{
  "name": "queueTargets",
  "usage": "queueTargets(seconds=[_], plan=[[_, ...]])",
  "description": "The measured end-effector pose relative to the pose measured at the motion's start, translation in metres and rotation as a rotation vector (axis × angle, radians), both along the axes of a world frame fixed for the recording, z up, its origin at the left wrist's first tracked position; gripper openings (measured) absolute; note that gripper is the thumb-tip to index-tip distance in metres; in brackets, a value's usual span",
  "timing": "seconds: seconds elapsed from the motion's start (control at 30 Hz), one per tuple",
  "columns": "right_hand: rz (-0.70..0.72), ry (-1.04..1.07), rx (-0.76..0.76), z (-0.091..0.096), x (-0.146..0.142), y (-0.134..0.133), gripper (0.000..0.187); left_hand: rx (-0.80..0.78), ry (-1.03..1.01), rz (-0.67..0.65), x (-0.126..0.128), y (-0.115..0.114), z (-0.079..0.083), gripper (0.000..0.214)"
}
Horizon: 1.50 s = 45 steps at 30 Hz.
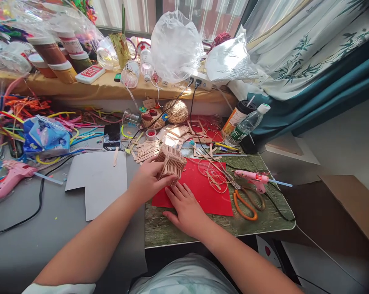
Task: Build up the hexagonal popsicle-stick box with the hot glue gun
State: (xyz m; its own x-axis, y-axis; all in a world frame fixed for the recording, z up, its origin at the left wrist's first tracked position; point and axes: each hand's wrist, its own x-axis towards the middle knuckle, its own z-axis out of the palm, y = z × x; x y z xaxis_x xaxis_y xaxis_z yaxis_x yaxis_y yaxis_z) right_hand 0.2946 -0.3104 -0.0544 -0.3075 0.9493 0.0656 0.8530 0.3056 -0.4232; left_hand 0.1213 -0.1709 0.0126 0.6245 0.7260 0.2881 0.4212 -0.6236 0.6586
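Note:
My left hand [152, 179] is closed around a small box built from stacked wooden craft sticks [173, 163], held tilted above the table. Flat on a sheet of red paper [211, 200], my right hand [184, 204] lies with its fingers stretched out, the fingertips just below the stick box. A tangle of thin twine [213, 179] rests on the red paper to the right. Beside the paper are scissors with orange handles [245, 206] and a pink glue gun [254, 177].
Loose craft sticks [147, 151] lie behind the hands. A second pink glue gun [15, 177], grey card [104, 183] and a phone [112, 135] are to the left. A water bottle [248, 124] and a twine ball [176, 111] stand further back. Black cords cross the table.

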Motion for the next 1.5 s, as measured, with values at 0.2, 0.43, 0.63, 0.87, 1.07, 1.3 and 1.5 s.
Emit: queueTargets(seconds=[0.2,0.43,0.63,0.87,1.07,1.3,1.5], plan=[[0.036,0.179,0.105,-0.003,0.006,-0.004,0.058,-0.438,-0.309,-0.032,0.001,-0.004,-0.011,0.032],[-0.184,0.674,0.222,-0.008,0.019,-0.007,0.042,-0.477,-0.377,-0.092,0.002,-0.001,-0.023,0.034],[-0.340,1.016,0.288,-0.021,0.025,-0.002,0.116,-0.719,-0.367,-0.344,0.005,-0.012,-0.022,0.043],[-0.340,1.180,0.204,-0.029,0.025,0.000,0.128,-0.901,-0.321,-0.405,0.015,-0.025,-0.018,0.058],[-0.369,1.180,0.189,-0.034,0.022,0.000,0.134,-0.870,-0.180,-0.280,0.020,-0.030,-0.011,0.072],[-0.336,1.203,0.229,-0.030,0.020,-0.003,0.126,-0.685,-0.054,-0.244,0.019,-0.034,-0.001,0.059],[-0.382,1.086,0.399,-0.023,0.026,-0.001,0.127,-0.454,-0.177,-0.189,0.014,-0.022,-0.017,0.077]])
